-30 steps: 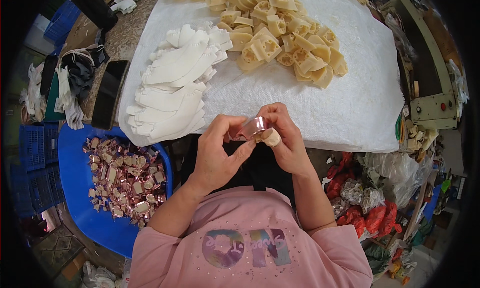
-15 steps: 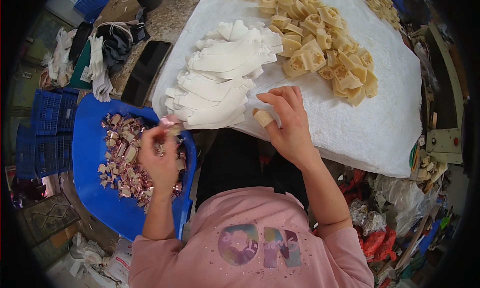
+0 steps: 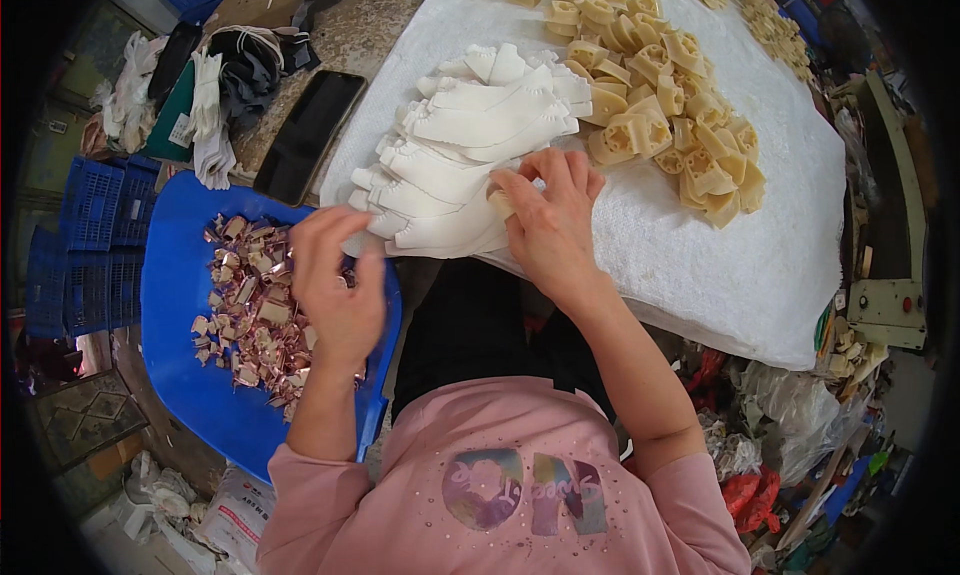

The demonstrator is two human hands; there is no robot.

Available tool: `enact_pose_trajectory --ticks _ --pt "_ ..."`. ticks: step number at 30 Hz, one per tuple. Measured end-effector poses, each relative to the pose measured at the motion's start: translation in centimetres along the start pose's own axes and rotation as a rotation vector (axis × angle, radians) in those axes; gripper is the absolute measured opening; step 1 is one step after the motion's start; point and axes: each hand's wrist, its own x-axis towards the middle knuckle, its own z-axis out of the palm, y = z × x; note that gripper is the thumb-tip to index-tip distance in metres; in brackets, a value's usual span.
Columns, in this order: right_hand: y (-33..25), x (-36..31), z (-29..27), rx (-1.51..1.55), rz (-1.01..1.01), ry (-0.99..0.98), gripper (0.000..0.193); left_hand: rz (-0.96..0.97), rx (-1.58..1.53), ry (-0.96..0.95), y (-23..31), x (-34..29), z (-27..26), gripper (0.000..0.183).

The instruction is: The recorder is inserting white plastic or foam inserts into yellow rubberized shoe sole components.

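Note:
Overlapping white curved flat pieces (image 3: 490, 120), with notched ends, lie in a stack at the near left of the white-covered table (image 3: 740, 285). My right hand (image 3: 553, 230) is at the stack's right edge, its fingers curled together and a beige covering on one digit. Whether it pinches a white piece is hidden. By the stack's near left end is my left hand (image 3: 340, 285), slightly blurred, fingers apart and nothing seen in them. Below that hand, a blue tub (image 3: 190, 415) holds many small shiny pink-and-beige pieces (image 3: 255, 310).
Beige moulded parts (image 3: 690, 125) are heaped toward the back of the table, with more at the far right. A black phone (image 3: 308, 140) rests left of the white stack, near gloves (image 3: 207, 95) and dark cloth. Blue crates (image 3: 95, 210) stand left; plastic bags (image 3: 790, 415) lie right.
The shiny pink piece that was in my left hand is no longer seen there, and that hand's fingers have spread. My right hand has moved left to the white stack, its fingers closing.

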Motion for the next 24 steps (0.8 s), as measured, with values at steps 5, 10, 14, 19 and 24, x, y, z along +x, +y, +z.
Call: enact_pose_trajectory --ticks 5,10,14,19,24 --pt "0.2 0.4 0.8 0.04 0.045 -0.027 0.021 0.285 0.028 -0.201 2.7 2.5 3.5 0.029" --pt "0.7 -1.3 0.0 0.18 0.07 -0.028 0.027 0.242 0.117 -0.219 2.8 2.6 3.8 0.032" --pt "0.7 -1.3 -1.9 0.301 0.082 0.073 0.025 0.239 0.095 -0.206 3.2 2.5 3.7 0.031" --pt "0.6 -0.1 0.6 0.14 0.049 0.107 0.023 0.273 0.154 -0.205 3.2 2.2 4.1 0.032" --pt "0.4 -0.2 1.2 0.091 0.095 0.019 0.025 0.261 0.176 -0.202 2.8 1.8 4.1 0.033"
